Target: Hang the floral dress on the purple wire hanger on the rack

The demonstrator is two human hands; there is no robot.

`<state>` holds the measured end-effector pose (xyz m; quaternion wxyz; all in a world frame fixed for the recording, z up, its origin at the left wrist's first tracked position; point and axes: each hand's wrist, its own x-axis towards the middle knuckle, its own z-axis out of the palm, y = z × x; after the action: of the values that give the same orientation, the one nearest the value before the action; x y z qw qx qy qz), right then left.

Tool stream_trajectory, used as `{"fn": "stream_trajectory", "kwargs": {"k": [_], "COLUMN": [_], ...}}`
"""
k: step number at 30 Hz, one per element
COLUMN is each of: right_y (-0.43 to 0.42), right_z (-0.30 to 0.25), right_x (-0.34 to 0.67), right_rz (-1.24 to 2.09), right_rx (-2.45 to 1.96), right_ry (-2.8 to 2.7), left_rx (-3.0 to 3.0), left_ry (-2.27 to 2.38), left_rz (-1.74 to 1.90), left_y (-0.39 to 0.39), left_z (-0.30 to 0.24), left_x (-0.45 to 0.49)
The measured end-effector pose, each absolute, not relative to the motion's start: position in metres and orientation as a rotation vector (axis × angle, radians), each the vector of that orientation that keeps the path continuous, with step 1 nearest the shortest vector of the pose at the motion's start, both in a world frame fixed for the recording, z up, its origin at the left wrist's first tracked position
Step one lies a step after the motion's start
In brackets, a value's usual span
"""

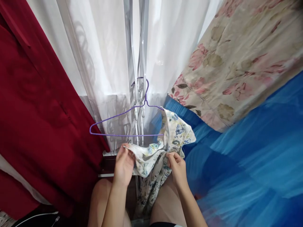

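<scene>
The left hand (123,167) and right hand (177,167) each pinch the floral garment (151,155), which is stretched between them. Just above the grips, the purple wire hanger (125,135) hangs level, its bar running left to right. The cloth drapes over the hanger's end nearest the right hand.

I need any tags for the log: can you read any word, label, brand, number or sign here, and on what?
None: nothing in the view can be read.
The floral garment, gripped by the left hand and right hand, shows only its print and no visible tag.
The purple wire hanger, red curtain, white sheer curtain and blue sheet carry no lettering.
</scene>
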<state>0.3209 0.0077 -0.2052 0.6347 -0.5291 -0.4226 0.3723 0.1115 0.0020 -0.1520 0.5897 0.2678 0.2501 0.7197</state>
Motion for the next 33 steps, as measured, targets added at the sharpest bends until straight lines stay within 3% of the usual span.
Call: {"fn": "stream_trajectory", "kwargs": {"k": [7, 15, 23, 27, 33], "right_y": [-0.01, -0.038, -0.073, -0.069, -0.043], "right_z": [-0.219, -0.191, -0.193, -0.19, -0.145], "right_x": [0.306, 0.297, 0.276, 0.296, 0.347], "right_rz": [0.661, 1.475, 2.384, 2.424, 2.296], "right_rx": [-1.222, -1.118, -0.59, -0.416, -0.523], "right_ry": [-0.958, -1.205, -0.768, -0.909, -1.392], "left_rx": [1.182, 1.383, 1.645, 1.501, 1.656], "left_ry": [0.559, 0.661, 0.819, 0.691, 0.775], "left_rz": [1.305, 1.193, 0.96, 0.467, 0.242], "left_y": [-0.042, -0.062, -0.043, -0.048, -0.071], "left_z": [-0.139, -0.146, -0.155, -0.182, -0.226], "left_x": [0.145, 0.153, 0.098, 0.079, 0.056]}}
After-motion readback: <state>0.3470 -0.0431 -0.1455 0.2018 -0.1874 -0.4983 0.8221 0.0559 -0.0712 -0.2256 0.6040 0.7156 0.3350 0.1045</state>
